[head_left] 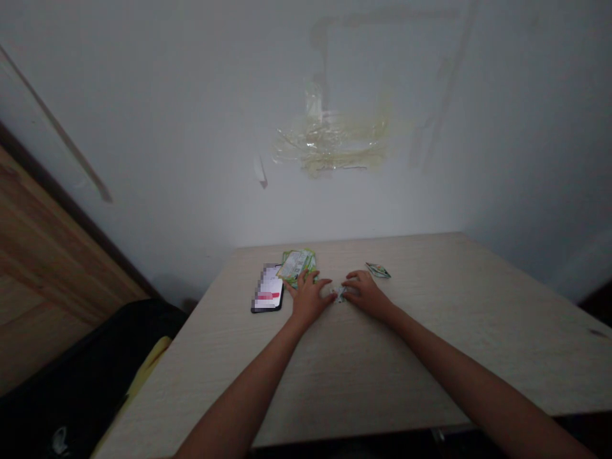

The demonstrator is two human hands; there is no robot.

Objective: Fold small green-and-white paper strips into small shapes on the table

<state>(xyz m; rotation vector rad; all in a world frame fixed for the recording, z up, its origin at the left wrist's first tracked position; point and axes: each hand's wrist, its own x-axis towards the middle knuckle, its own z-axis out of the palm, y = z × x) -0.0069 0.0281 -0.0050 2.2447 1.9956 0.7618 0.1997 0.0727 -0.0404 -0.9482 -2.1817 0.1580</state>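
A small, pale, crumpled-looking piece [340,294] lies on the table between my two hands; its kind is too small to make out. My left hand [308,296] has its fingers spread, with the thumb at the left edge of the piece. Its outer fingers reach over the near edge of a green-and-white printed packet [299,262]. From the other side, my right hand [367,293] curls its fingers and thumb onto the right edge of the piece. Behind the right hand rests a small, dark-green, folded packet [378,270].
A phone [268,290] with a lit screen lies left of my left hand, against the green packet. The pale wooden table [411,395] meets a wall [191,159] with old tape on it. Dark fabric [105,357] and a yellow cloth [152,360] are beside the table's left edge.
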